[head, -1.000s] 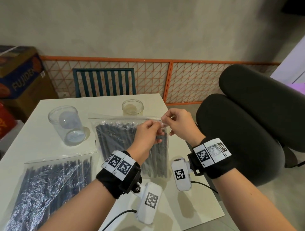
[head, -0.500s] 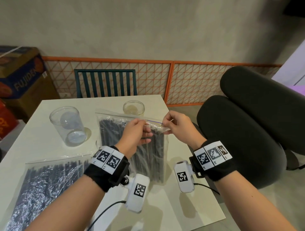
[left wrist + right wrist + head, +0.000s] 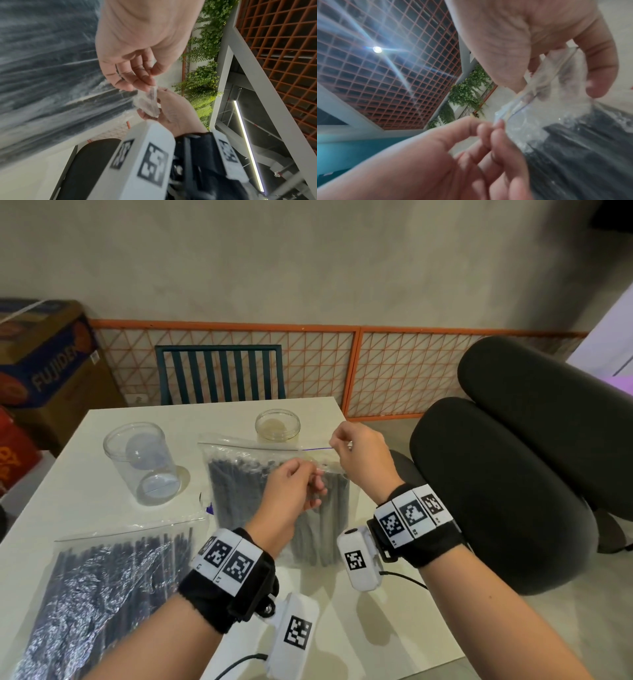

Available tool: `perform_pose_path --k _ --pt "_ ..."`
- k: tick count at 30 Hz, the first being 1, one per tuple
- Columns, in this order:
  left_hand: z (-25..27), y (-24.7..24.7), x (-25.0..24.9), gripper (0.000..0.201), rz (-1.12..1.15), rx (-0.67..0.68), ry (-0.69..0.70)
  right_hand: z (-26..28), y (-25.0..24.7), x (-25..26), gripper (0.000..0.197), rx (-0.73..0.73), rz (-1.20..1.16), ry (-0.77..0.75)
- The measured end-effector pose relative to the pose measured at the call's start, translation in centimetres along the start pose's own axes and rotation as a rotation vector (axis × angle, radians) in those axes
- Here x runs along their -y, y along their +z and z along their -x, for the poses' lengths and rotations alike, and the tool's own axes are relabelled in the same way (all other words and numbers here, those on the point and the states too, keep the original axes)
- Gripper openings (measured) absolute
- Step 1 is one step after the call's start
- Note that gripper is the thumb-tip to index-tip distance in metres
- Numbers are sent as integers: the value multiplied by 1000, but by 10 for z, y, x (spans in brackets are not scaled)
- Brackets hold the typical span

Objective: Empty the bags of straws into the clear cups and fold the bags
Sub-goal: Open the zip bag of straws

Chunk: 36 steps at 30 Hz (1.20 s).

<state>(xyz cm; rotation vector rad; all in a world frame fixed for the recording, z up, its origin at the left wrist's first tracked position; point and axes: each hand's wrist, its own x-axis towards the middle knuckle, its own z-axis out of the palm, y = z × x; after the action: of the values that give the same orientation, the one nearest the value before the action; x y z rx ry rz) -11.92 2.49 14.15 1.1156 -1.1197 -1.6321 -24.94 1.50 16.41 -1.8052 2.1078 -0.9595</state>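
The bag of straws is held up over the table in the head view, its top seal stretched between two hands: the left hand pinches the near lip, the right hand pinches the far lip at about one o'clock from it. A clear cup stands at nine o'clock of the bag, a smaller cup at twelve, a second bag at seven. A second ago the hands were close together; now they are drawn apart. The left wrist view shows both hands' fingertips clamped on a film tab. The right wrist view shows the lips parting. Opening is in hand; next, I judge, widen the mouth fully and tip toward a cup.
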Motion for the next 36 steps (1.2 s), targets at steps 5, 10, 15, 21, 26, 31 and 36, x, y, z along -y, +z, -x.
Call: perform_pose_path --k 5,10,15,21,26,31,36 --pt "4 -2 3 19 -42 43 -2 -1 -2 3 8 119 18 35" --pt "-4 -2 -9 25 -29 26 -34 10 1 22 16 140 71 0" --pt "-11 -14 -13 26 18 -31 -68 10 7 21 17 99 48 -5" --pt "0 -15 -2 29 25 -3 -52 -8 10 18 18 11 -44 97" --pt "-3 -22 -5 28 -18 -6 -54 2 19 29 18 95 21 -11" --pt "-14 -33 -19 29 2 -153 -38 8 26 41 16 101 54 -70" --pt "-15 -49 -24 25 -72 -179 31 -1 25 32 17 30 15 2"
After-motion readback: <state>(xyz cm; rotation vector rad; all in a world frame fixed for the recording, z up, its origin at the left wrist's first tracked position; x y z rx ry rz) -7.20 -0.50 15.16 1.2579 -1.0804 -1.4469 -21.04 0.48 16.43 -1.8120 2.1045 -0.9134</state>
